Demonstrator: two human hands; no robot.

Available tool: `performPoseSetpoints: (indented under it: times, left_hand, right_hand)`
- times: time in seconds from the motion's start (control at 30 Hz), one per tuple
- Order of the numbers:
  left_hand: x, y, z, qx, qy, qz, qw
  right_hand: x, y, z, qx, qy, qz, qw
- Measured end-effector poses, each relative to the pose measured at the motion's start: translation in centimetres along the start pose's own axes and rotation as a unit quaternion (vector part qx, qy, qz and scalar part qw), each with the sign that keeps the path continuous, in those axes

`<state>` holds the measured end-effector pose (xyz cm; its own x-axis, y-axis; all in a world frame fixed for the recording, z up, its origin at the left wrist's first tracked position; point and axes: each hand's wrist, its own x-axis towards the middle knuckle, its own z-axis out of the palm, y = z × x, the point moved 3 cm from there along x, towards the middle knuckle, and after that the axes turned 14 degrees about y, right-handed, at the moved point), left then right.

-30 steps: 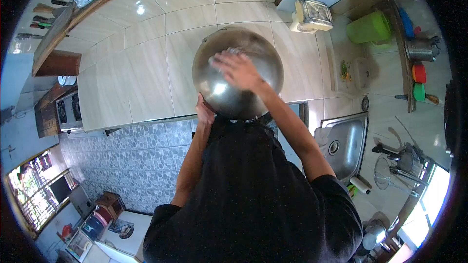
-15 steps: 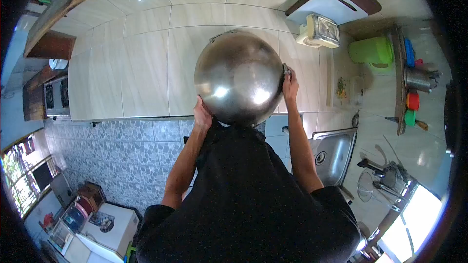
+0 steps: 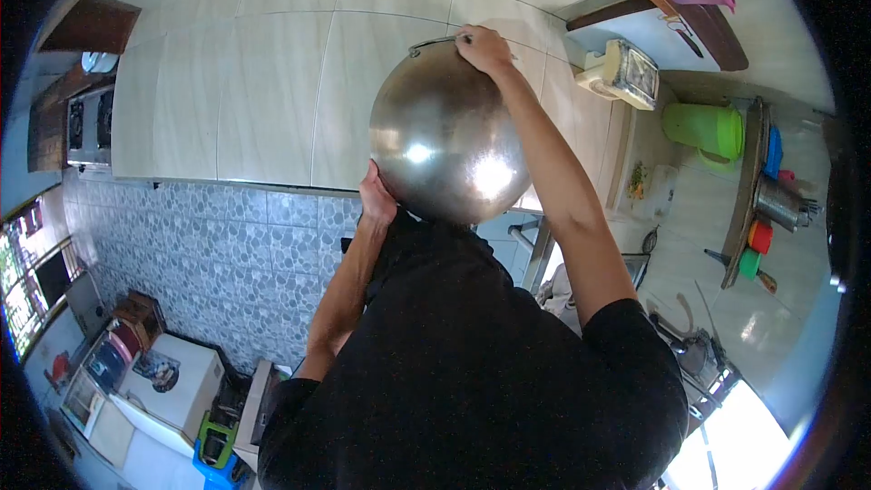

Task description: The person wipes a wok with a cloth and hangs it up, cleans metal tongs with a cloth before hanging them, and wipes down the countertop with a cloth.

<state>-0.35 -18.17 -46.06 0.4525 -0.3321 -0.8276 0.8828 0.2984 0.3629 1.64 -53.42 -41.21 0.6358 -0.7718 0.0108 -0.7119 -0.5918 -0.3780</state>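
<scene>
A large round-bottomed metal wok (image 3: 449,132) is before me, its shiny domed outside turned toward my head. It overlaps the front part of the tiled counter; whether it touches the surface I cannot tell. At the lower left rim, my left hand (image 3: 377,197) grips the edge, most of its fingers hidden behind the metal. My right hand (image 3: 484,47) is closed around the far rim, beside a loop handle (image 3: 431,44). The wok's inside is out of sight.
The tiled counter (image 3: 272,91) runs left toward a gas stove (image 3: 91,122). To the right are a yellowed plastic box (image 3: 626,74), a green container (image 3: 703,130) and a wall shelf (image 3: 744,195) with cups. A sink (image 3: 638,268) lies mostly behind my right arm.
My right hand has shifted from the wok's right side to its far rim. The wok has turned slightly, and the whole view has swung, so less of the sink shows.
</scene>
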Motion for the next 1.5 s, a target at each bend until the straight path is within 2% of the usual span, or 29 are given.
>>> performPoseSetpoints:
  times: [0.2,0.3,0.37,0.4,0.47,0.5,0.57,0.63,0.67,0.73,0.77,0.8,0.83,0.9,0.93,1.0,1.03,1.13,1.2,1.27,1.3,1.33,1.4,1.43,1.5]
  left_hand:
    - [0.5,-0.6,-1.3,-0.044,0.009,-0.024,0.999]
    - [1.7,-1.3,-2.4,-0.055,0.005,-0.021,0.998]
    - [0.7,-0.9,-1.8,-0.065,0.011,0.020,0.998]
    - [0.2,-0.6,-1.6,-0.059,0.013,0.020,0.998]
    - [-0.6,-0.3,-0.6,-0.118,-0.047,-0.025,0.992]
    - [-1.2,-0.1,-0.2,-0.114,-0.047,-0.025,0.992]
    - [-3.0,0.6,1.1,-0.142,0.012,-0.072,0.987]
    - [1.1,-1.1,-2.1,-0.143,-0.008,-0.058,0.988]
    - [2.1,-1.1,-2.7,-0.154,-0.013,-0.032,0.987]
    - [2.3,-1.3,-3.0,-0.135,-0.007,0.011,0.991]
    - [2.1,-1.4,-2.8,-0.142,-0.088,-0.040,0.985]
    - [1.8,-1.4,-2.6,-0.147,-0.169,-0.094,0.970]
    - [1.6,-1.8,-2.6,-0.127,-0.146,-0.090,0.977]
    - [3.9,-2.5,-4.9,-0.150,-0.263,-0.122,0.945]
    - [2.1,-2.0,-3.2,-0.087,-0.125,-0.083,0.985]
    - [0.3,-1.7,-1.1,-0.060,-0.057,-0.068,0.994]
    - [0.0,-1.5,-0.7,-0.060,-0.105,-0.075,0.990]
    - [0.5,-1.3,-0.2,0.007,-0.111,-0.061,0.992]
    - [1.5,-1.3,-0.5,0.034,-0.129,-0.053,0.990]
    - [1.2,-1.2,-0.6,0.079,-0.076,-0.064,0.992]
    - [1.8,-1.2,-0.9,0.074,-0.099,-0.074,0.990]
    - [1.7,-1.3,-0.9,0.082,-0.106,-0.076,0.988]
    - [1.6,-1.1,-0.8,0.094,-0.083,-0.054,0.991]
    - [2.9,-1.2,-1.5,0.102,-0.112,-0.055,0.987]
    - [2.0,-1.2,-0.9,0.113,-0.115,-0.046,0.986]
  right_hand:
    - [-3.1,-5.9,0.1,-0.019,0.056,-0.107,0.993]
    - [-5.5,-9.4,0.0,-0.006,0.026,-0.199,0.980]
    - [-8.1,-12.3,0.0,-0.027,0.045,-0.272,0.961]
    - [-9.4,-13.6,0.1,-0.066,-0.009,-0.286,0.956]
    - [-13.0,-15.4,0.9,-0.058,0.017,-0.372,0.926]
    - [-14.9,-16.0,1.2,-0.061,-0.012,-0.405,0.912]
    - [-19.0,-16.2,3.1,-0.032,-0.035,-0.460,0.887]
    - [-23.2,-15.9,3.5,-0.064,-0.046,-0.490,0.868]
    - [-25.1,-15.2,3.4,-0.062,-0.031,-0.490,0.869]
    - [-27.7,-12.9,1.8,-0.093,0.104,-0.533,0.834]
    - [-29.1,-11.7,1.1,-0.146,0.081,-0.547,0.820]
    - [-30.2,-10.4,0.5,-0.126,0.103,-0.539,0.827]
    - [-31.6,-9.1,0.1,-0.106,0.125,-0.528,0.833]
    - [-33.4,-6.3,-0.2,-0.120,0.132,-0.509,0.842]
    - [-34.4,-5.0,0.0,-0.150,0.113,-0.538,0.822]
    - [-36.1,-3.0,-0.4,-0.212,0.080,-0.572,0.789]
    - [-36.6,-1.7,-1.0,-0.217,0.082,-0.561,0.794]
    - [-38.4,2.3,-2.0,-0.086,0.009,-0.497,0.863]
    - [-39.0,3.9,-3.3,-0.098,0.011,-0.453,0.886]
    - [-39.1,5.7,-4.6,-0.111,0.034,-0.380,0.918]
    - [-39.2,6.8,-4.7,-0.121,0.054,-0.340,0.931]
    - [-39.0,7.6,-5.3,-0.084,0.050,-0.276,0.956]
    - [-38.3,10.7,-4.0,0.048,0.146,-0.140,0.978]
    - [-37.3,10.7,-4.9,0.196,0.171,0.018,0.965]
    - [-35.0,11.2,-6.1,0.237,0.286,0.112,0.922]
